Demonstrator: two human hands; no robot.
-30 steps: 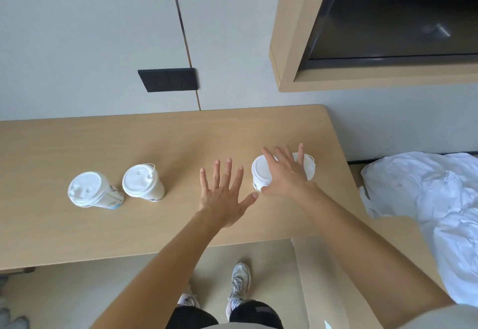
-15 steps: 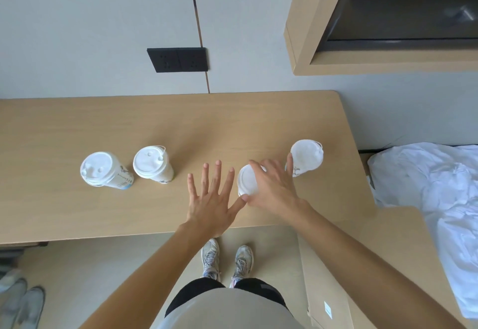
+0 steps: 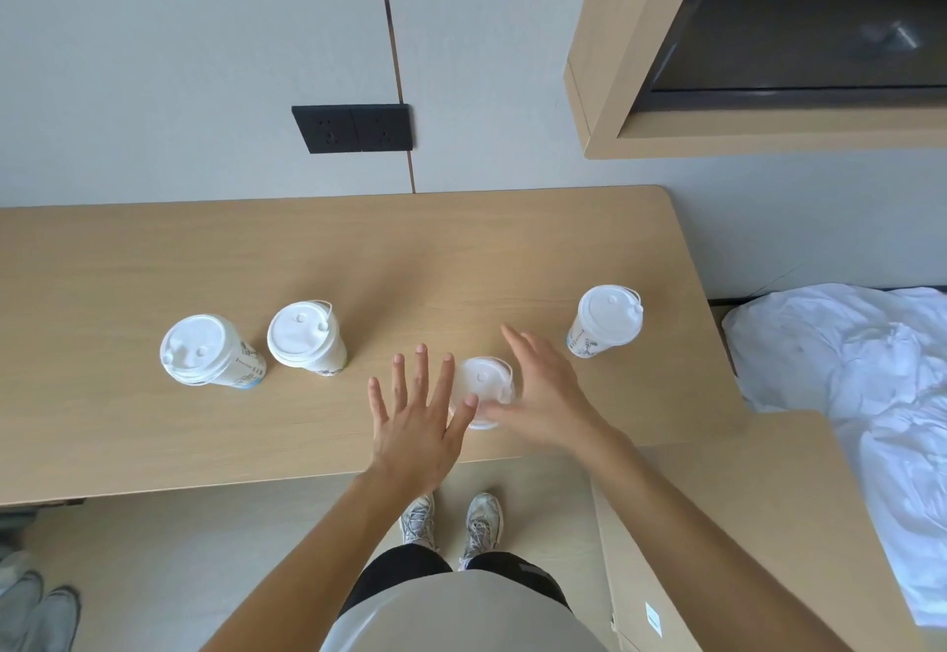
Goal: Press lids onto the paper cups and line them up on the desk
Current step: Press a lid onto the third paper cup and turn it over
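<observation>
Two white paper cups with lids stand side by side at the desk's left, one (image 3: 212, 349) and its neighbour (image 3: 306, 336). A third lidded cup (image 3: 481, 385) stands near the front edge between my hands. Another lidded cup (image 3: 607, 318) stands apart at the right. My left hand (image 3: 417, 415) lies flat over the desk with fingers spread, its thumb tip touching the middle cup's left side. My right hand (image 3: 543, 390) is blurred, with fingers stretched out along the cup's right side and the thumb across its front, not wrapped around it.
The light wooden desk (image 3: 358, 251) runs along a grey wall with a black socket plate (image 3: 352, 127). A wooden-framed dark screen (image 3: 799, 36) hangs at upper right. White bedding (image 3: 871, 369) lies right of the desk. My shoes (image 3: 451, 523) show below the front edge.
My right hand slid the middle cup leftward away from the right cup and has opened from its grip. The left hand stayed spread beside it.
</observation>
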